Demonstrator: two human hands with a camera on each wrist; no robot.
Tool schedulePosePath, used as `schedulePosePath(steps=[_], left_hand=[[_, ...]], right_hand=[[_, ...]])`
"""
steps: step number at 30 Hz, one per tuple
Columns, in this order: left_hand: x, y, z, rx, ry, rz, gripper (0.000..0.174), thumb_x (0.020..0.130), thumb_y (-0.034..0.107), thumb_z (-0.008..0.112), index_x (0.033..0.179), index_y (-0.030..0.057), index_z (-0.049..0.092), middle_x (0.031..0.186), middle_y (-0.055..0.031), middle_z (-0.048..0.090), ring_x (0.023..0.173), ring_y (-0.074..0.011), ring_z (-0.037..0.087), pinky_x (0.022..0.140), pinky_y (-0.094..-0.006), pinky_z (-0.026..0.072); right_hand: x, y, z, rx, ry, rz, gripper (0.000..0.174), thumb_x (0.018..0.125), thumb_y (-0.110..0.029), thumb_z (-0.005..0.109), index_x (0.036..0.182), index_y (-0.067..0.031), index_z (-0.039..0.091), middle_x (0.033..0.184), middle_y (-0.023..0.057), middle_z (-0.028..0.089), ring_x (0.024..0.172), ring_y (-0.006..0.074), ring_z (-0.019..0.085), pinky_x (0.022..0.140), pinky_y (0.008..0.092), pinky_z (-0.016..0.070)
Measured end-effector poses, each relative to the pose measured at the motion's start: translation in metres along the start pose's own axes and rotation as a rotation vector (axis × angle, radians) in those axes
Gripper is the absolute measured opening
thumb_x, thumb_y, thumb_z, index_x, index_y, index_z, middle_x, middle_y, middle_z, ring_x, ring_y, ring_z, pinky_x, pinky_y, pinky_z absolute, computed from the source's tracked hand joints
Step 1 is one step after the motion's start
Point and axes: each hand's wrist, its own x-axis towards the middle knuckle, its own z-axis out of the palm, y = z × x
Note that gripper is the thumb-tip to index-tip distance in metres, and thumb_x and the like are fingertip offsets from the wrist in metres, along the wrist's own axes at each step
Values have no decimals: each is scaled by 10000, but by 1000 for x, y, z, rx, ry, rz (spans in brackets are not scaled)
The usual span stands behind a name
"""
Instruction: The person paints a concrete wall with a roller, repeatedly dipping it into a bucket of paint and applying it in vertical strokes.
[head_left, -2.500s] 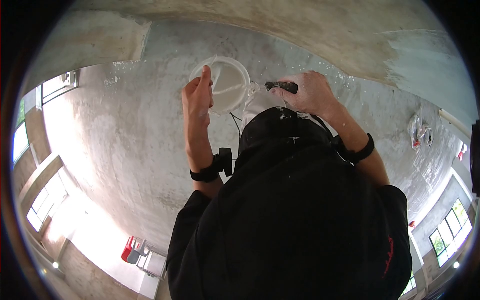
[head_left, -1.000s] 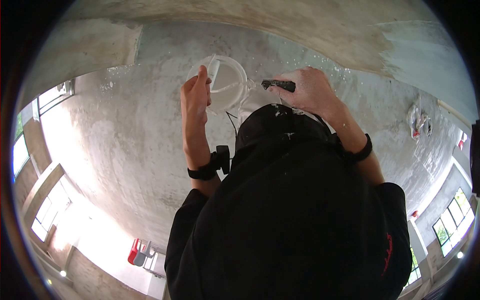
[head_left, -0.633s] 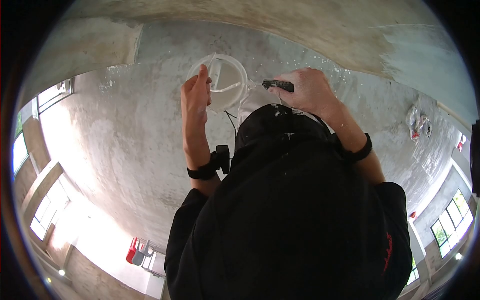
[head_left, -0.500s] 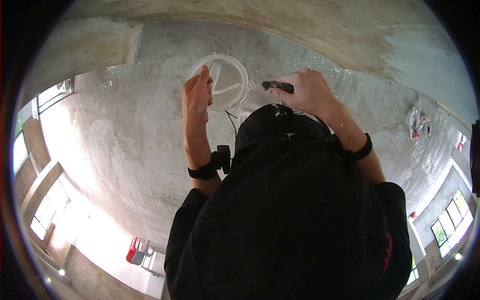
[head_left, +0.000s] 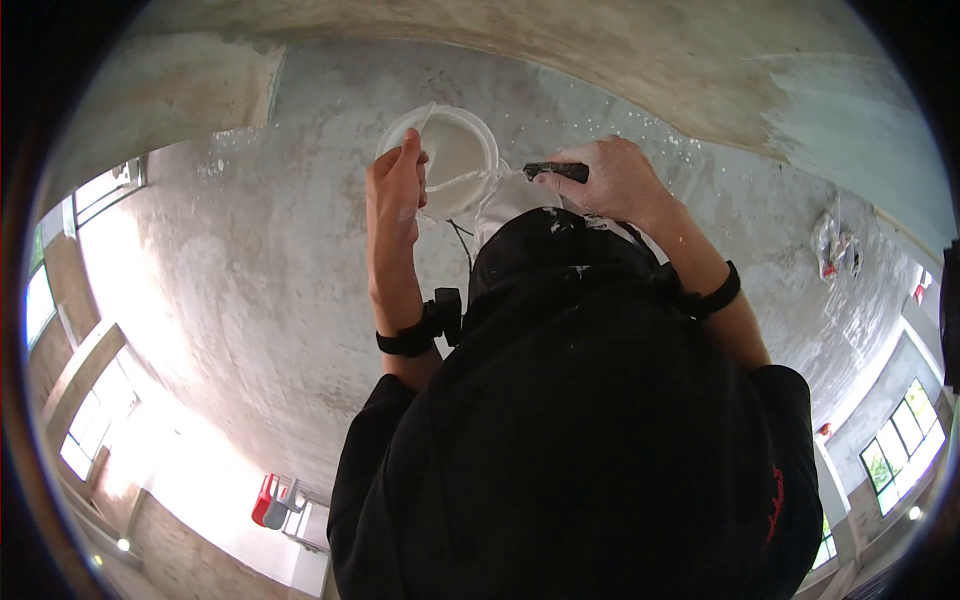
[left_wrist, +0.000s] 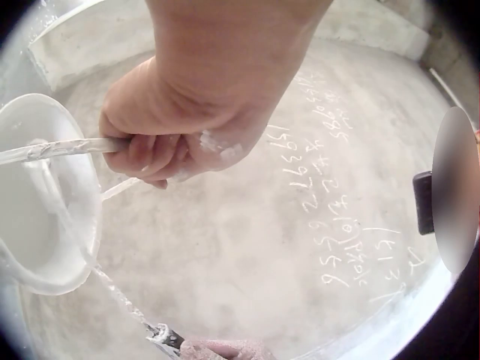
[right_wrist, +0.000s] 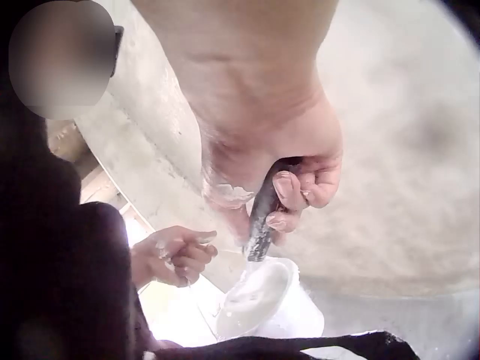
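Note:
My left hand (head_left: pixel 397 190), thumb pointing up, grips a long, narrow white-smeared tool (left_wrist: pixel 64 150) that reaches over the bucket. Its far end rises above my thumb in the head view; its handle is mostly hidden in my fist. My right hand (head_left: pixel 622 185), dusted white, grips the black handle (right_wrist: pixel 264 217) of a second tool. From that handle a thin white-coated strip (left_wrist: pixel 120 291) runs toward the bucket and overlaps its opening. The white bucket (head_left: pixel 487 138) holds a pale, milky mix and stands in front of me, between and beyond my hands.
Bare concrete floor (head_left: pixel 270 300) surrounds me, with white splashes beyond the bucket and white writing (left_wrist: pixel 315 210) in the left wrist view. A wall (head_left: pixel 850 130) rises ahead. Crumpled plastic (head_left: pixel 835 250) lies to the right. Red and grey stools (head_left: pixel 270 502) stand far behind left.
The left-hand tool turns: its broad white face shows one second ago, a narrow edge now. The right-hand black handle tilts slightly up and down. Both hands stay by the bucket.

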Motion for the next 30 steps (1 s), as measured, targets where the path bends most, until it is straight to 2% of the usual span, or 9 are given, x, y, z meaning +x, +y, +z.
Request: schedulePosePath(steps=[3, 6, 8, 12, 14, 17, 21, 23, 30], left_hand=[[1, 1, 2, 4, -16, 3, 389, 938, 370, 583, 760, 26, 555, 547, 70, 332, 454, -44, 262, 420, -242, 194], [1, 4, 4, 35, -23, 11, 392, 937, 373, 584, 750, 30, 553, 544, 72, 326, 451, -44, 258, 420, -241, 193], [3, 3, 5, 21, -21, 7, 399, 935, 377, 586, 740, 31, 550, 540, 73, 325, 447, -43, 254, 418, -242, 191], [5, 6, 8, 33, -36, -5, 401, 938, 375, 582, 731, 34, 549, 539, 72, 326, 444, -44, 253, 416, -243, 189], [3, 6, 10, 41, -33, 0, 403, 940, 378, 577, 726, 38, 548, 539, 72, 328, 444, -45, 253, 417, -245, 189], [3, 6, 12, 52, -40, 17, 407, 940, 382, 576, 724, 38, 547, 536, 72, 327, 444, -46, 254, 418, -245, 190], [5, 5, 13, 38, -49, 16, 410, 938, 383, 578, 733, 30, 546, 529, 72, 325, 443, -46, 254, 418, -247, 188], [5, 6, 14, 47, -59, -11, 413, 938, 384, 579, 722, 34, 543, 526, 73, 319, 443, -46, 255, 419, -250, 186], [5, 4, 16, 44, -62, -11, 411, 935, 387, 583, 725, 36, 542, 531, 74, 319, 444, -43, 253, 419, -249, 182]], right_hand=[[-4, -1, -2, -8, 86, 19, 296, 808, -398, 674, 920, -131, 738, 655, 95, 649, 627, 293, 631, 613, 363, 503], [-6, -1, -5, 58, -5, 65, 287, 805, -389, 674, 911, -131, 739, 663, 89, 657, 621, 287, 631, 609, 364, 503], [-7, 1, -2, -2, 105, 27, 303, 806, -400, 670, 900, -121, 739, 661, 91, 657, 619, 285, 633, 605, 360, 502], [-9, 2, -7, 23, 25, 100, 309, 803, -406, 668, 895, -119, 738, 669, 95, 659, 622, 281, 636, 603, 361, 502], [-10, 5, -4, 21, 75, 93, 350, 817, -459, 617, 865, -133, 735, 672, 112, 651, 689, 319, 643, 658, 424, 507], [-15, 4, -10, -9, 36, 105, 315, 810, -414, 660, 899, -122, 736, 694, 98, 670, 643, 287, 643, 615, 371, 506], [-18, 12, -5, -71, 109, 55, 335, 814, -433, 656, 902, -121, 737, 693, 99, 672, 655, 291, 644, 628, 371, 506], [-19, 11, -11, 60, -30, 181, 350, 809, -448, 659, 897, -119, 736, 713, 102, 678, 682, 296, 653, 647, 376, 511], [-23, 10, -6, 38, 16, 151, 346, 815, -442, 656, 891, -114, 734, 688, 92, 669, 644, 288, 643, 634, 376, 504]])
